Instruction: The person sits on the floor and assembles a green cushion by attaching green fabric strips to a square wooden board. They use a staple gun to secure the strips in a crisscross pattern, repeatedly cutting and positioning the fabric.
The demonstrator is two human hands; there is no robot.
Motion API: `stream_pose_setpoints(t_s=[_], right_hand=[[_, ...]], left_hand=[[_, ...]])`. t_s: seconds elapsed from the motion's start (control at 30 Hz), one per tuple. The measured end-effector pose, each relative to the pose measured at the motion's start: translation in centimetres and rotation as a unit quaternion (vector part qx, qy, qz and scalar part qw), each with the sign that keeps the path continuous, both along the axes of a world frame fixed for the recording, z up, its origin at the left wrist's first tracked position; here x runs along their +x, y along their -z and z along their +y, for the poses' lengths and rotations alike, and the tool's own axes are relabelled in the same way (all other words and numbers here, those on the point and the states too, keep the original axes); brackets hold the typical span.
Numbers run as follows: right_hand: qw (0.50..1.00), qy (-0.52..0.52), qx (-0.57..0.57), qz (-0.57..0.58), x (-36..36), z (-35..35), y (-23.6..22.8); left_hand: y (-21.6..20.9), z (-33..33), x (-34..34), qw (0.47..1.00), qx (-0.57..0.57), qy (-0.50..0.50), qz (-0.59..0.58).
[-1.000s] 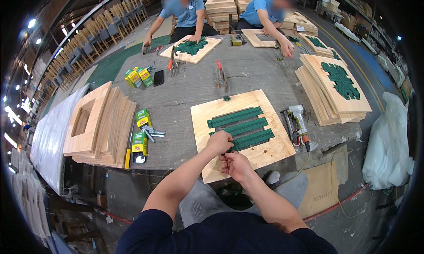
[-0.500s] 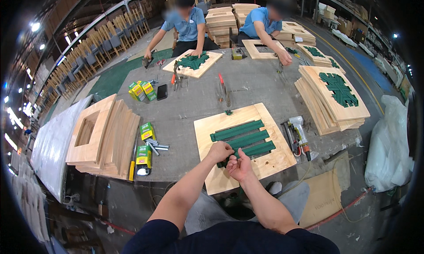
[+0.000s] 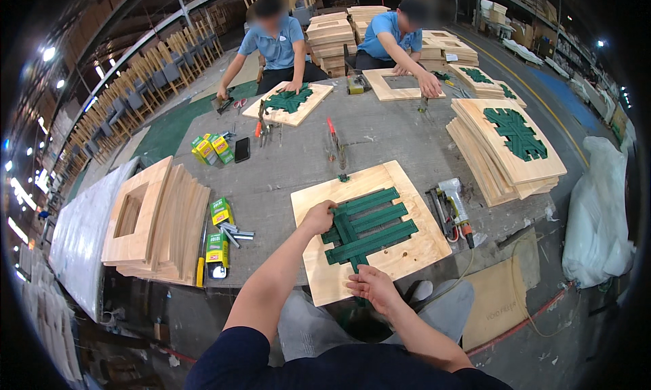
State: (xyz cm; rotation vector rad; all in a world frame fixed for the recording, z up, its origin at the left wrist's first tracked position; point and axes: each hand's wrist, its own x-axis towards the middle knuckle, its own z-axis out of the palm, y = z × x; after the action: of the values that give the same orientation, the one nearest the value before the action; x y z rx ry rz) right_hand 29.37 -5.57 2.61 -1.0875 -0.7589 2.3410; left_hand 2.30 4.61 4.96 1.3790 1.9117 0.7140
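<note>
In front of me lies a pale plywood panel (image 3: 424, 239) with a cut-out in its middle. Several green webbing straps (image 3: 380, 218) run side by side across that opening. One more green strap (image 3: 348, 231) crosses them, passing over and under, and its loose tail hangs toward me past the near strap. My left hand (image 3: 319, 218) is closed at the crossing strap's far end, its fingertips partly hidden. Nearer to me, my right hand (image 3: 373, 286) pinches the tail between thumb and fingers.
An air staple gun (image 3: 456, 207) lies right of the panel. Staple boxes (image 3: 217, 246), loose staple strips (image 3: 236, 234) and stacked wooden frames (image 3: 159, 220) stand left. Webbed panels (image 3: 505, 146) are stacked right. Across the table sit two co-workers (image 3: 274, 48) (image 3: 388, 41), and red-handled pliers (image 3: 332, 134) lie between.
My hands have moved apart: the left to the far side of the opening, the right toward me. The crossing strap now lies stretched between them over the other straps.
</note>
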Motion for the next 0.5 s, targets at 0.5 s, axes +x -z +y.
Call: stream_pose_setpoints(t_s=[0.5], right_hand=[[0.997, 0.008, 0.044, 0.070, -6.2, 4.5, -2.0]], left_hand=[[1.2, 0.1, -0.2, 0.994, 0.053, -0.077, 0.056]])
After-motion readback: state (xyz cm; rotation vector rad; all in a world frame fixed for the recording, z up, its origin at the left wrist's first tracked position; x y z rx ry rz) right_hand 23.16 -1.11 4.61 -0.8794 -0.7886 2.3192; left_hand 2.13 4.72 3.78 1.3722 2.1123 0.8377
